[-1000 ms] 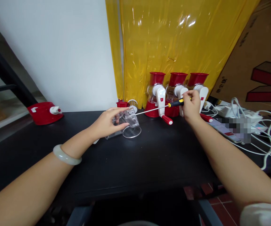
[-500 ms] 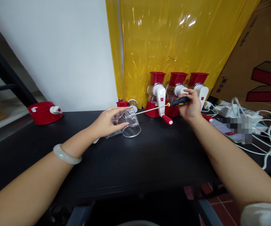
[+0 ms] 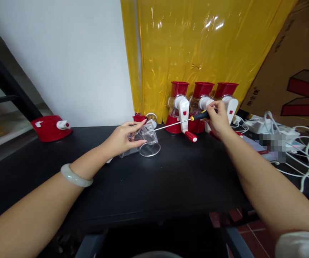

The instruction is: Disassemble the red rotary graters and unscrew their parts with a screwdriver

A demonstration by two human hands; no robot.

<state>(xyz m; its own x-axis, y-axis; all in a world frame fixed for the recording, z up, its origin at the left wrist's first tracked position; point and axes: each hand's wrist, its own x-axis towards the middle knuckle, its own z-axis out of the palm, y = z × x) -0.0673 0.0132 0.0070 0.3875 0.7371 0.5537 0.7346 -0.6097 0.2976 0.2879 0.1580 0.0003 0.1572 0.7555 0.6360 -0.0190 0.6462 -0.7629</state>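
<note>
My left hand (image 3: 124, 137) grips a clear plastic housing (image 3: 149, 139), which lies tilted on the black table with its round opening towards me. Thumb and fingers press on it from either side. My right hand (image 3: 218, 118) is closed around the dark handle of a screwdriver (image 3: 200, 115). Its long thin shaft runs leftward, and the tip meets the upper right side of the clear housing. Whether a screw sits under the tip is too small to tell. Just behind the housing are a small red part (image 3: 139, 118) and a metal grater drum (image 3: 151, 117).
Three red and white rotary graters (image 3: 179, 107) stand in a row at the back. On the left sits a red base (image 3: 51, 128) with a white knob. A phone (image 3: 256, 145), white cables (image 3: 308, 154) and a large carton (image 3: 285, 71) are at the right.
My right hand has shifted its grip and turned slightly on the screwdriver handle. The left hand and the clear housing have hardly moved.
</note>
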